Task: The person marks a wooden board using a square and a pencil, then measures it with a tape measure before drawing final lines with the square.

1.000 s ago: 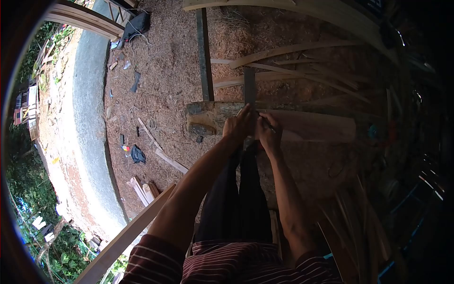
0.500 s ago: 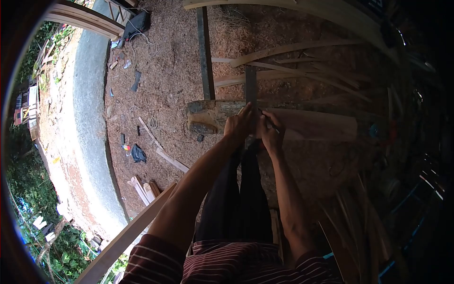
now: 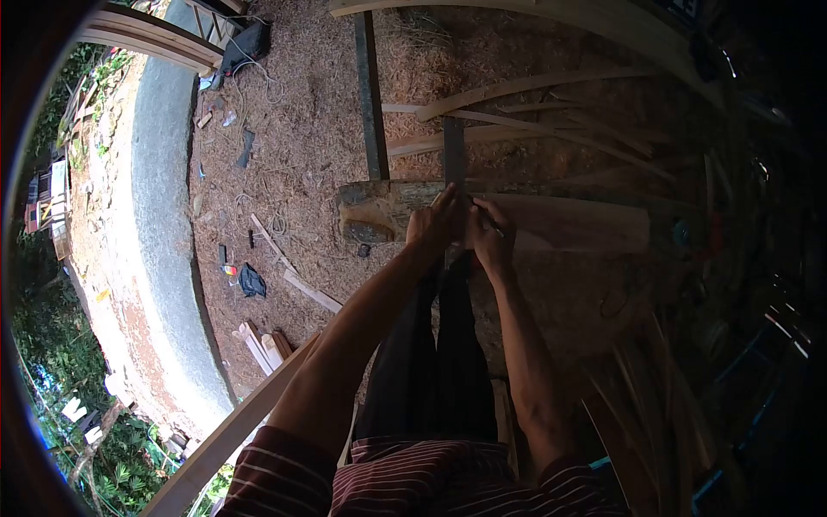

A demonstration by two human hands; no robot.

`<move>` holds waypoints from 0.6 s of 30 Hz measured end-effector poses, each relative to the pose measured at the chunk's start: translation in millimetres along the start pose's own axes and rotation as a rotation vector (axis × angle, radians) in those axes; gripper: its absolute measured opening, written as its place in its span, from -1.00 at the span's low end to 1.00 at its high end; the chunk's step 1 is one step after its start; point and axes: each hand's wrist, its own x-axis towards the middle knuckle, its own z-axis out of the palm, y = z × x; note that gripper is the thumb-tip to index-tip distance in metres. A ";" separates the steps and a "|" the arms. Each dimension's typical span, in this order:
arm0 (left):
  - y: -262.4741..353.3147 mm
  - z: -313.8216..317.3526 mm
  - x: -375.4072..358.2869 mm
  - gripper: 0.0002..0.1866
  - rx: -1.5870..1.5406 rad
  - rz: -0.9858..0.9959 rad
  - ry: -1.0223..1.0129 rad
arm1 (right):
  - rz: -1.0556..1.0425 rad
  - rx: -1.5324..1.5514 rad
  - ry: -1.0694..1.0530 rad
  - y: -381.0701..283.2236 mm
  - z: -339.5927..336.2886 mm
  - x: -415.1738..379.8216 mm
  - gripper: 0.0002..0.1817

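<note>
A smooth reddish plank (image 3: 586,226) lies lengthwise on a rough timber log (image 3: 379,202) in front of my legs. Across the plank's left end rests a flat, dark straightedge (image 3: 454,151), its far end sticking out beyond the log. My left hand (image 3: 431,226) is closed on the straightedge, pressing it down at the plank. Close beside it, my right hand (image 3: 492,243) pinches a thin pencil (image 3: 497,229) against the straightedge's right side. The pencil's tip is too small to make out.
Long thin wood strips (image 3: 534,125) lie beyond the log. A dark beam (image 3: 372,95) runs away from it. At lower left a long board (image 3: 228,431) slants past my arm. Shavings cover the ground, with a black plastic bag (image 3: 251,280) and a concrete strip (image 3: 155,164) leftward.
The view has shifted slightly. Both hands stay at the straightedge, and the right hand with the pencil has barely moved.
</note>
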 end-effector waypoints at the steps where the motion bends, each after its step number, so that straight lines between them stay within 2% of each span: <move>1: -0.5 2.1 0.7 -0.04 0.001 0.001 0.000 | -0.003 0.007 0.000 -1.4 -0.3 0.0 -0.82; 7: 2.9 -6.7 0.1 -0.04 0.009 0.002 0.005 | 0.003 0.015 0.000 -5.2 -0.6 4.4 -0.83; 9: 6.6 -15.6 -0.1 -0.13 0.055 -0.014 -0.110 | -0.014 -0.009 -0.004 -6.3 -1.5 4.5 -0.83; 11: 8.3 -19.8 -0.2 -0.14 0.060 -0.017 -0.116 | 0.042 0.006 -0.029 -7.5 -0.9 3.3 -0.83; 18: 6.5 -17.1 0.9 -0.19 0.078 -0.013 -0.136 | 0.019 0.010 -0.036 -5.1 -0.7 -0.1 -0.81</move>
